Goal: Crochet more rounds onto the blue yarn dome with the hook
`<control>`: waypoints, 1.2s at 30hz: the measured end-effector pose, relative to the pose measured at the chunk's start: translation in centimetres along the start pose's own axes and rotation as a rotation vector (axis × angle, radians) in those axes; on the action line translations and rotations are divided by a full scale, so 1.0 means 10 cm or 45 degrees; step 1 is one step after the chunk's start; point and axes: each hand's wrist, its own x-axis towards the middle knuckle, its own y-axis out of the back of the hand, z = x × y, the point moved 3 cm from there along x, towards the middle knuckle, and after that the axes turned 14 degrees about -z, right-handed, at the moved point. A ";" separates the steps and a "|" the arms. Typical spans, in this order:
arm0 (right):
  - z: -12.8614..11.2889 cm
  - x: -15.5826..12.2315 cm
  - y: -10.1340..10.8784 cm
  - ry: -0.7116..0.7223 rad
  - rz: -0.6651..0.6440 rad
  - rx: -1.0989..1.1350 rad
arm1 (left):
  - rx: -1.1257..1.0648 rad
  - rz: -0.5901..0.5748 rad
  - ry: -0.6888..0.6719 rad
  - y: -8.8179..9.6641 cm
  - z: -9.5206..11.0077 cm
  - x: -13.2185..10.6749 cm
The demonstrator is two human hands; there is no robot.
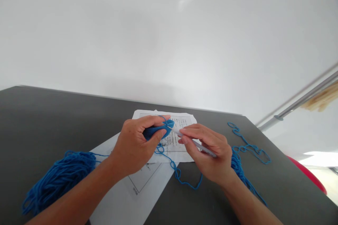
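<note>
Between the thumb and fingers of my left hand (138, 142) is a small blue crocheted piece (169, 125), with a strand of yarn running over the index finger. My right hand (208, 151) grips a crochet hook (202, 147) by its pale grey handle, much like a pen. The hook's thin metal shaft meets the upper edge of the blue piece; its very tip is hard to make out among the stitches. Below the hands a loose, curly blue yarn strand (178, 175) trails across paper and table.
A blue yarn skein (63, 175) lies at the left, partly behind my left forearm. More blue yarn (237, 165) sits by my right wrist, a loose tangle (250, 147) beyond it. Printed sheets (155, 197) lie under the hands on the dark table (52, 119), which meets a white wall (158, 42).
</note>
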 end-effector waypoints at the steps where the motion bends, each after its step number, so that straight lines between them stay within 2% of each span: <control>1: 0.00 0.00 -0.04 -0.002 -0.012 -0.004 | -0.018 -0.007 0.012 -0.01 0.00 0.00; 5: -0.02 -0.04 -0.17 -0.010 0.000 0.038 | -0.130 -0.021 0.074 -0.02 -0.02 -0.03; 10: -0.06 -0.11 -0.25 0.014 0.053 0.087 | -0.429 -0.062 0.182 -0.02 -0.06 -0.02; 15: -0.10 -0.13 -0.28 0.096 0.054 -0.069 | -0.727 -0.020 0.314 -0.06 -0.04 -0.02; 20: -0.13 -0.12 -0.30 0.170 0.028 -0.208 | -0.905 0.063 0.361 -0.08 -0.04 -0.04; 24: -0.18 -0.15 -0.32 0.236 0.032 -0.348 | -1.084 0.049 0.398 -0.06 -0.02 -0.03; 30: -0.25 -0.13 -0.27 0.397 0.056 -0.498 | -1.305 -0.015 0.377 -0.01 0.06 -0.02; 36: -0.21 -0.04 -0.12 0.508 -0.115 -0.489 | -1.253 -0.030 0.354 0.05 0.05 0.01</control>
